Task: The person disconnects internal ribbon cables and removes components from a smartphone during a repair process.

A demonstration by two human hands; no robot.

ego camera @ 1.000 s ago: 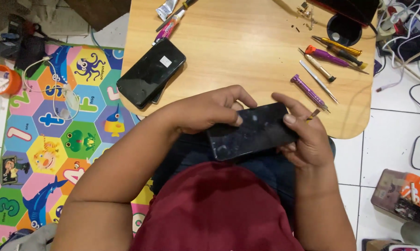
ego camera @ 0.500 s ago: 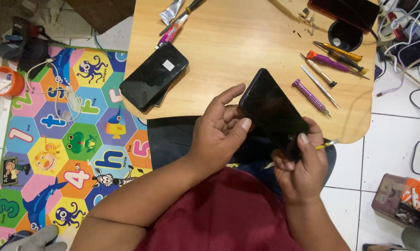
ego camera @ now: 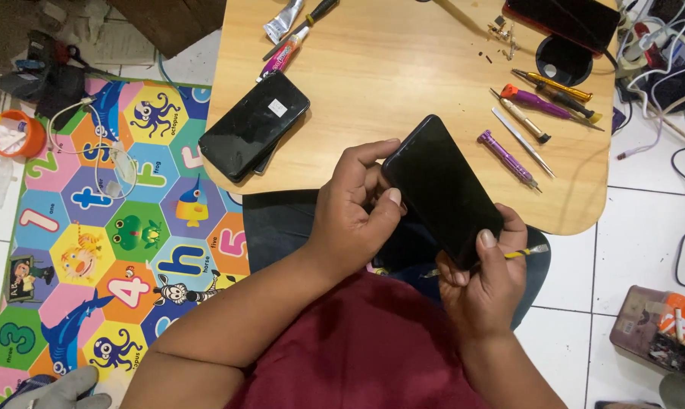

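A black phone (ego camera: 442, 186) with a dark screen is tilted, top end pointing up-left, over the near edge of the wooden table (ego camera: 403, 83). My left hand (ego camera: 354, 208) grips its left side, thumb on the edge. My right hand (ego camera: 483, 280) holds the lower end, thumb on the glass, with a thin yellow-handled tool (ego camera: 526, 252) pinched alongside. A second black phone (ego camera: 254, 125) lies flat at the table's left edge.
Screwdrivers and picks (ego camera: 536, 113) lie at the table's right, beside a black round cup (ego camera: 563, 60) and a red-edged device (ego camera: 562, 21). Glue tubes (ego camera: 283, 47) sit at the top. A colourful play mat (ego camera: 107, 227) covers the floor left; cables (ego camera: 661, 68) and a box (ego camera: 661, 329) right.
The phone went from lying across my lap to raised and tilted upright over the table edge. Both hands shifted their grip, the left to its side, the right to its lower end.
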